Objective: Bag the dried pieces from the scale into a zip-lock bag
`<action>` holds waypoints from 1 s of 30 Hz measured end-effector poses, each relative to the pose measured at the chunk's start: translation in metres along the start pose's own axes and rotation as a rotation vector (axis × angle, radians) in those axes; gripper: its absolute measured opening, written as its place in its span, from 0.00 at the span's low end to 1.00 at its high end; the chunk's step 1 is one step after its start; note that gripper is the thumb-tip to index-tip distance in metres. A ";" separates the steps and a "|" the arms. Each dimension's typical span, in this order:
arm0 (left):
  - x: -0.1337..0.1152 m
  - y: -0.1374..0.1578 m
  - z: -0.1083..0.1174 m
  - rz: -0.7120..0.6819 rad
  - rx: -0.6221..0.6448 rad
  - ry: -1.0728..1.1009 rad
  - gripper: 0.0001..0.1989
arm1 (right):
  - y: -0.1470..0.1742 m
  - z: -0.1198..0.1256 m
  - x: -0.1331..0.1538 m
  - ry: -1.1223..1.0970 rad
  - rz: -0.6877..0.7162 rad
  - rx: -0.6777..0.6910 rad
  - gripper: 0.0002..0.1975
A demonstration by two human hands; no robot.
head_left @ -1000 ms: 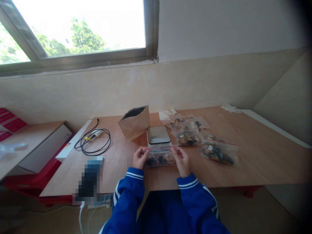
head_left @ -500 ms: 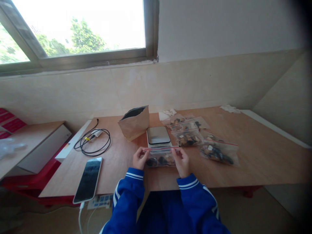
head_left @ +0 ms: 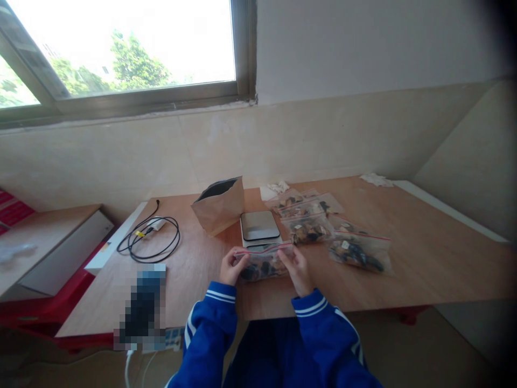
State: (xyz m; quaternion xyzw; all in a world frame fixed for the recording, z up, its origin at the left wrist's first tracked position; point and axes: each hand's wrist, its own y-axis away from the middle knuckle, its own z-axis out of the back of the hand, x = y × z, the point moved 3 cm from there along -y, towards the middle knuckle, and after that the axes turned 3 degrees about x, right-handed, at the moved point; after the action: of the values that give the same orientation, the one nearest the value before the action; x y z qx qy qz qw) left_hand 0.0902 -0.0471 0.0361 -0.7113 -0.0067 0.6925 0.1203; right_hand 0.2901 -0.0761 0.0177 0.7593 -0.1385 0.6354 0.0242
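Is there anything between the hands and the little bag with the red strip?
Nothing visible. The left hand and right hand both already pinch the top of the zip bag. The scale sits just behind it.

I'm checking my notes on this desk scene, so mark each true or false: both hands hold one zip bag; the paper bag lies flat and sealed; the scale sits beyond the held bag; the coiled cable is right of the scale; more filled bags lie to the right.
1. Left hand and right hand hold one zip bag. True.
2. The paper bag lies flat and sealed. False: it stands open.
3. The scale sits beyond the held bag. True.
4. The coiled cable is right of the scale. False: left.
5. More filled bags lie to the right. True.
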 end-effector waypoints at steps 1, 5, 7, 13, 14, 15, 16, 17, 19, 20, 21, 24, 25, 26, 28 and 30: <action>-0.001 0.000 0.000 -0.002 0.007 -0.002 0.16 | 0.000 0.000 -0.001 -0.002 -0.013 0.003 0.19; 0.001 0.000 0.001 -0.012 0.000 -0.037 0.16 | 0.000 -0.001 -0.005 -0.006 -0.057 0.020 0.18; 0.003 0.000 0.003 -0.026 -0.010 -0.059 0.15 | -0.001 -0.001 -0.006 0.005 -0.053 0.023 0.18; 0.004 0.000 0.005 -0.085 -0.026 -0.132 0.13 | -0.001 0.001 -0.007 0.079 -0.024 0.006 0.17; 0.003 0.000 0.005 -0.088 -0.029 -0.134 0.13 | -0.002 0.001 -0.007 0.086 -0.018 0.005 0.17; 0.003 0.000 0.005 -0.089 -0.031 -0.134 0.13 | -0.002 0.001 -0.006 0.090 -0.010 0.003 0.17; 0.002 0.001 0.004 -0.089 -0.035 -0.132 0.13 | -0.002 0.001 -0.006 0.096 -0.001 0.000 0.17; 0.001 0.001 0.004 -0.088 -0.040 -0.131 0.13 | -0.001 0.001 -0.006 0.101 0.008 -0.005 0.17; -0.001 0.002 0.004 -0.086 -0.052 -0.135 0.13 | -0.001 0.002 -0.006 0.114 0.021 -0.020 0.17; -0.001 0.002 0.003 -0.086 -0.058 -0.141 0.13 | -0.001 0.003 -0.006 0.122 0.023 -0.026 0.17; -0.002 0.002 0.003 -0.088 -0.064 -0.148 0.13 | -0.002 0.003 -0.007 0.129 0.023 -0.031 0.17; -0.003 0.003 0.003 -0.101 -0.087 -0.159 0.13 | -0.002 0.004 -0.008 0.142 0.021 -0.036 0.18; -0.003 0.003 0.003 -0.103 -0.095 -0.157 0.13 | -0.002 0.004 -0.008 0.143 0.021 -0.038 0.18; -0.004 0.003 0.003 -0.100 -0.100 -0.153 0.13 | -0.002 0.004 -0.008 0.141 0.022 -0.040 0.18; -0.004 0.003 0.002 -0.074 -0.088 -0.129 0.14 | -0.001 0.004 -0.007 0.129 0.016 -0.048 0.18; -0.004 0.002 -0.001 -0.031 -0.057 -0.082 0.15 | 0.000 0.004 -0.004 0.104 -0.011 -0.057 0.18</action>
State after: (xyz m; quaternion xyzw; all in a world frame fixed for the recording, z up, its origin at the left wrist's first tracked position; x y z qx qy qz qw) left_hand 0.0906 -0.0501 0.0392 -0.6851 -0.0423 0.7188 0.1104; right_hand 0.2933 -0.0764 0.0126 0.7250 -0.1511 0.6696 0.0565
